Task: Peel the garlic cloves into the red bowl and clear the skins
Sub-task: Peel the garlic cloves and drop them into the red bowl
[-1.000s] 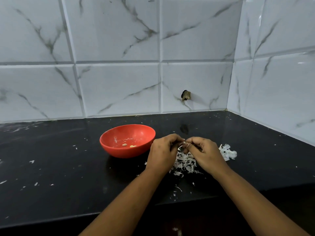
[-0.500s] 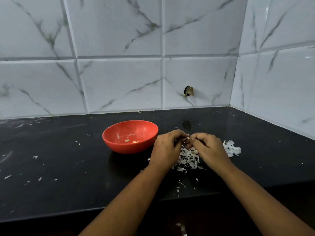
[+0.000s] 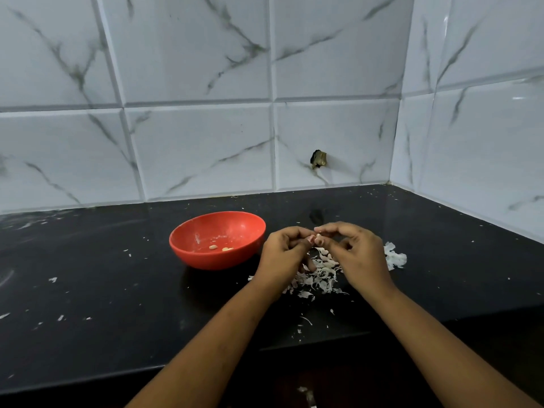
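A red bowl [image 3: 217,238] stands on the black counter [image 3: 88,290] and holds two peeled cloves [image 3: 219,247] at its bottom. Just right of it, my left hand [image 3: 284,256] and my right hand [image 3: 357,257] meet fingertip to fingertip above a heap of white garlic skins [image 3: 319,275]. Between the fingertips both hands pinch one small garlic clove [image 3: 317,238], mostly hidden by my fingers. A further clump of skins [image 3: 394,257] lies to the right of my right hand.
Small skin flakes are scattered over the counter, to the left [image 3: 53,279] and near the front edge [image 3: 306,320]. Marbled white wall tiles [image 3: 206,148] close the back and the right side. A dark stub [image 3: 318,159] sticks out of the back wall.
Both hands stay together over the skin heap, working the clove. My right hand's fingers have lifted and spread a little. The camera has tilted down slightly.
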A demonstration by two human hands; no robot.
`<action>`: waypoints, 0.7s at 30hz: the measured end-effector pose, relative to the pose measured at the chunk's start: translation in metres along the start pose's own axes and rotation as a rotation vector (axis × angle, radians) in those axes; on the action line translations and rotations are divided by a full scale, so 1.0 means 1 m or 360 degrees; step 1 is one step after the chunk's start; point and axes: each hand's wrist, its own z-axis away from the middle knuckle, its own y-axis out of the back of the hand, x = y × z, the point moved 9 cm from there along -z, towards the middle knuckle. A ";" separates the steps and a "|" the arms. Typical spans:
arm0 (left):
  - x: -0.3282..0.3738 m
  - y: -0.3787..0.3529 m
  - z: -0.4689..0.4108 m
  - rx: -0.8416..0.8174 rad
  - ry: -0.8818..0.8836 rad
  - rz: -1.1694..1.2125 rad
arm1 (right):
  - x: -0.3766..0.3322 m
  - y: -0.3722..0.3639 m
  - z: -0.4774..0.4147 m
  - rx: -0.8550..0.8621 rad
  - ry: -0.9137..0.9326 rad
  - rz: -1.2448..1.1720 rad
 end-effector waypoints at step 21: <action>0.033 0.013 0.003 0.0211 -0.0473 -0.0331 | 0.006 -0.010 0.005 -0.0129 -0.0470 -0.0928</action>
